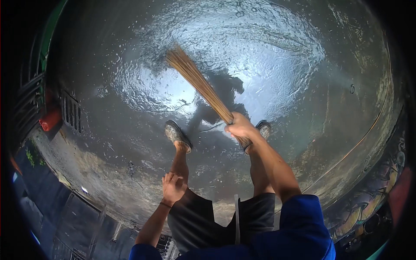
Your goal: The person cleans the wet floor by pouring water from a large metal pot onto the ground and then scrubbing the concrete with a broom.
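My right hand is closed round the handle of a broom of thin straw-coloured sticks, whose bristle end angles forward and left over a shallow sheet of water on the grey floor. My left hand is raised beside my left leg, its fingers loosely bent and apart with nothing visible in them. My feet, in grey clogs, stand apart at the near side of the shiny puddle, which reflects a dark silhouette.
At the left are a red cylindrical object, a slotted drain grate and a dark barred structure. A thin cord runs along the floor at the right, near a painted surface with colourful markings.
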The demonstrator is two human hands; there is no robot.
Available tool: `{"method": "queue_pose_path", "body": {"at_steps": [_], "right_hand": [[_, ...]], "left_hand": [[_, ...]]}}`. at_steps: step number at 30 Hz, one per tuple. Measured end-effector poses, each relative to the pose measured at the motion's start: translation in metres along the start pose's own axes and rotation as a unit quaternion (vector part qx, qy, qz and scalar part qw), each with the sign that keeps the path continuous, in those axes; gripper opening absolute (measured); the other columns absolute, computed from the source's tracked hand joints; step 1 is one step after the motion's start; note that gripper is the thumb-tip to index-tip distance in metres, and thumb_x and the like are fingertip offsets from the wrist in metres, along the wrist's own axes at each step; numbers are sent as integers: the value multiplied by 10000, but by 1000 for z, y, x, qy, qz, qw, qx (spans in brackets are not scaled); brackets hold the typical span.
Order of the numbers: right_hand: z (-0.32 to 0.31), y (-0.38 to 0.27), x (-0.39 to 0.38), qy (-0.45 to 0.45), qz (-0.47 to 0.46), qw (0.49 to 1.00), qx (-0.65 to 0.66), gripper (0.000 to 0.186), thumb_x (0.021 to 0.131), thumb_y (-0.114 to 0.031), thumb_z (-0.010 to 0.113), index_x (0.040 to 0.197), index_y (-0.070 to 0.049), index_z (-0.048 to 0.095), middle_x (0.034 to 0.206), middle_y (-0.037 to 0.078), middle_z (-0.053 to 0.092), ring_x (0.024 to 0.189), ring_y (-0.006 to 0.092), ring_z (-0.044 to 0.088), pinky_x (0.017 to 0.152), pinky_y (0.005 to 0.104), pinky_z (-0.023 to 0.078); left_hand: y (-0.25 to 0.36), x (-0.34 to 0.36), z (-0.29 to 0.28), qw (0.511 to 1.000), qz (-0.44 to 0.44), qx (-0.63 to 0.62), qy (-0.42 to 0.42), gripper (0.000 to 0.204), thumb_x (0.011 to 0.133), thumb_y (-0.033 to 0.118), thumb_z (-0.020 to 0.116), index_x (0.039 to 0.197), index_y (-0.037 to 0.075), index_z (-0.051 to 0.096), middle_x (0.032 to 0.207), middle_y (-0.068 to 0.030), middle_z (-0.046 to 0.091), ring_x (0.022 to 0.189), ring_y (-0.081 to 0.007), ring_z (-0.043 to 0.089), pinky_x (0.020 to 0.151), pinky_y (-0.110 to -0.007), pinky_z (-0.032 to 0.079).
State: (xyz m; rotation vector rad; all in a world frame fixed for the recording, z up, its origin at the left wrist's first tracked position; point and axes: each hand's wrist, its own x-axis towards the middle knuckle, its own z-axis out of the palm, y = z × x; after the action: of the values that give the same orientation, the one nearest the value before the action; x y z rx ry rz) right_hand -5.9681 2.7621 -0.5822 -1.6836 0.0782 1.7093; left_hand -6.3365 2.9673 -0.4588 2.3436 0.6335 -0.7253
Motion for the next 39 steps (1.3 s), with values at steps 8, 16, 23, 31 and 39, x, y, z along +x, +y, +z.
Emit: {"method": "queue_pose_path", "body": {"at_steps": [8,16,23,31,39], "right_hand": [[-209,206,-79,420,-55,901,92,205,884,-99,737,986,5,592,694,78,646,505,171,609,458,347,516],[-260,215,112,328,26,942,62,124,857,-102,722,796,0,684,704,69,676,602,172,647,563,355,534],[-82,124,101,58,50,994,-78,435,817,-104,741,1158,108,575,789,135,723,674,225,719,640,384,558],[-142,145,-92,191,-42,981,10,440,826,-55,740,1225,43,584,850,122,684,631,193,672,572,373,544],[-371,252,9,343,-5,929,136,59,887,-45,645,875,13,643,689,72,626,563,178,614,533,349,535]], "left_hand": [[-11,6,-10,998,-2,-65,3,313,708,184,812,979,102,678,1100,-88,627,1092,-331,584,978,-475,424],[2,34,-5,991,7,-130,19,273,728,102,791,965,80,657,1074,-101,625,1026,-315,591,939,-450,450],[4,23,23,993,14,-116,4,309,694,117,788,978,98,670,1108,-102,637,1066,-333,591,954,-467,446],[77,27,3,998,-48,22,23,298,718,161,823,964,105,664,1110,-88,623,1093,-340,578,975,-478,424],[56,26,-5,998,-23,-36,39,281,747,157,829,976,81,684,1132,-89,633,1100,-326,586,964,-461,441]]}}
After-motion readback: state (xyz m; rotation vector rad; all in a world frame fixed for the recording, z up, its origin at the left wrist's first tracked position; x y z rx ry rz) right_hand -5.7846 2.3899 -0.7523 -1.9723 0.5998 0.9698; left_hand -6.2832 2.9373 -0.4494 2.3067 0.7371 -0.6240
